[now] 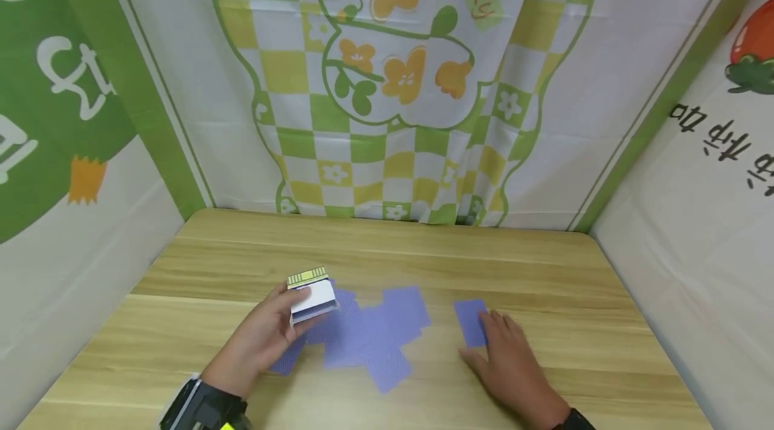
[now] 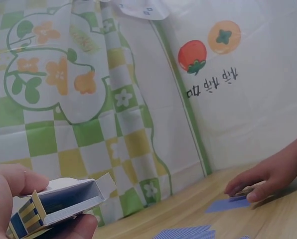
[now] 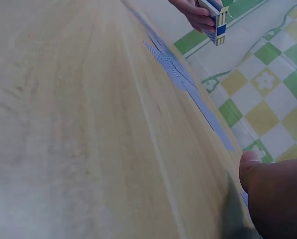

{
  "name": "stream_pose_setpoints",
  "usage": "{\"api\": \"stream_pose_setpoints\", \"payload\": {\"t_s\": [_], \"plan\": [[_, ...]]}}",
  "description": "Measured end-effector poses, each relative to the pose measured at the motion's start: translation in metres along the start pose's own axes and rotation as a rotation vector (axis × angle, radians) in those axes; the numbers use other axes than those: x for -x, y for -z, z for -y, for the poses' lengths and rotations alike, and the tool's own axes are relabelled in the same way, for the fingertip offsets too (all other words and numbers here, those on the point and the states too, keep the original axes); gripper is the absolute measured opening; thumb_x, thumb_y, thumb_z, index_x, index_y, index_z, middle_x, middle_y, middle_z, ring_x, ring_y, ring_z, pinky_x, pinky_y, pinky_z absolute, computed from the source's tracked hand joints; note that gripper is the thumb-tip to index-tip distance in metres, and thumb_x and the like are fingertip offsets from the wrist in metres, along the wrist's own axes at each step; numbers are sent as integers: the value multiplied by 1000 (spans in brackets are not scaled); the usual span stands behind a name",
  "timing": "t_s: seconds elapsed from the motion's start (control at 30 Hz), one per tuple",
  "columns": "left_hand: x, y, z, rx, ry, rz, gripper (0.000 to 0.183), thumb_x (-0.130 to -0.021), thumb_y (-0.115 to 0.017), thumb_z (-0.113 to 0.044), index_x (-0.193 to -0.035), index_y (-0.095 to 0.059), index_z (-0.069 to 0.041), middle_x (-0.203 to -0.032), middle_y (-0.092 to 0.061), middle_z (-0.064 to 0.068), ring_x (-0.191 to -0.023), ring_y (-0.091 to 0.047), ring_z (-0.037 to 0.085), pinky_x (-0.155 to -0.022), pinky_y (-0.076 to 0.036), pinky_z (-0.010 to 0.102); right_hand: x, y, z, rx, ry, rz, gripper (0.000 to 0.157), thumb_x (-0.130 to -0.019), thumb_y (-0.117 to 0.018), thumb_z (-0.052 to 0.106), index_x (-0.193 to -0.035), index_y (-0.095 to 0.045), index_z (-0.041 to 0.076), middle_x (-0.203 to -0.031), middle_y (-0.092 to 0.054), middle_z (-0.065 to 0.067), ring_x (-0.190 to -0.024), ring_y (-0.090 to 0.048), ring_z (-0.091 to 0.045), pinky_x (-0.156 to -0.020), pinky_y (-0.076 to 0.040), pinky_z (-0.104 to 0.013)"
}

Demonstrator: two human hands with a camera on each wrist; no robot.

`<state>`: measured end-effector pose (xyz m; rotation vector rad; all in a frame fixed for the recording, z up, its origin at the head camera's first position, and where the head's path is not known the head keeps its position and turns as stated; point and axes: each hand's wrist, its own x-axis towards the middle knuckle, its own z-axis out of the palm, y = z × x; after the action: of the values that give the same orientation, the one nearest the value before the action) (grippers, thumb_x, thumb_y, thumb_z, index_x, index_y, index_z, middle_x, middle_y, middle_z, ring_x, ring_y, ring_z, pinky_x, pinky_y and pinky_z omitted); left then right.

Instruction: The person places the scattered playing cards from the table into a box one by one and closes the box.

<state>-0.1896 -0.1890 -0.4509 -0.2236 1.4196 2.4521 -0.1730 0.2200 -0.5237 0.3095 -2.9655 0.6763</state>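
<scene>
My left hand [image 1: 266, 329] grips a small card box [image 1: 313, 301], white with blue and yellow bands. In the left wrist view the box [image 2: 71, 201] has its flap raised, and its hollow inside shows. At the right, my right hand [image 1: 510, 363] rests its fingertips on a single blue-backed playing card [image 1: 470, 322] on the table. Several more blue-backed playing cards [image 1: 369, 332] lie overlapping, face down, between the two hands. In the right wrist view only the thumb side of my right hand [image 3: 278, 194] shows, and it hides most of the card there.
A wooden table [image 1: 242, 248] bears the cards. Behind it hangs a checked green and yellow curtain [image 1: 363, 168], with printed cloth walls at the left [image 1: 145, 168] and right [image 1: 683, 215]. A dark band [image 1: 205, 406] sits on the left wrist.
</scene>
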Motion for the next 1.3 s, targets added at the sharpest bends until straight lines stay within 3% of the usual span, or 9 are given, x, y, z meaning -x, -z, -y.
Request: {"api": "stream_pose_setpoints", "payload": {"t_s": [0.13, 0.37, 0.6, 0.8, 0.97, 1.3], "plan": [[1, 1, 1, 12, 4, -5, 62, -103, -48, -6, -154, -13, -4, -121, -64, 6, -110, -67, 20, -105, -51, 41, -12, -7, 6, -18, -26, 12, 85, -95, -62, 57, -153, -38, 1, -156, -35, -29, -146, -26, -51, -119, -23, -65], [1, 0, 2, 6, 0, 15, 62, -103, -47, -5, -155, -13, -4, -121, -64, 5, -111, -67, 20, -105, -51, 40, -26, -15, 15, 21, 79, -71, 60, -98, -66, 33, -145, -48, 0, -148, -46, -27, -141, -37, -48, -118, -29, -61], [2, -1, 2, -7, 0, 4, 63, -102, -48, -5, -155, -12, -4, -120, -65, 5, -110, -68, 19, -104, -52, 39, -27, -14, 20, 44, 135, 7, 52, -103, -59, 27, -147, -48, 0, -152, -43, -28, -144, -35, -47, -118, -29, -60], [3, -3, 4, -9, 11, 10, 63, -102, -47, -5, -154, -12, -4, -120, -65, 4, -109, -68, 19, -103, -52, 39, -28, -15, 19, 198, 273, 41, 41, -106, -53, 23, -143, -51, 6, -148, -49, -24, -139, -44, -43, -115, -38, -55], [3, -2, 5, -16, 11, 16, 61, -102, -46, -5, -153, -12, -4, -120, -64, 4, -109, -68, 18, -104, -52, 39, -25, -16, 25, 213, 367, 44, 33, -106, -49, 10, -138, -55, 8, -145, -52, -23, -135, -49, -43, -110, -44, -56], [4, -4, 6, -48, 8, 7, 66, -102, -49, -7, -156, -9, -4, -127, -59, 5, -111, -66, 18, -104, -51, 39, -21, -16, 39, 154, 422, 62, 39, -102, -61, 23, -139, -58, 11, -144, -55, -15, -135, -50, -36, -111, -43, -54]]}}
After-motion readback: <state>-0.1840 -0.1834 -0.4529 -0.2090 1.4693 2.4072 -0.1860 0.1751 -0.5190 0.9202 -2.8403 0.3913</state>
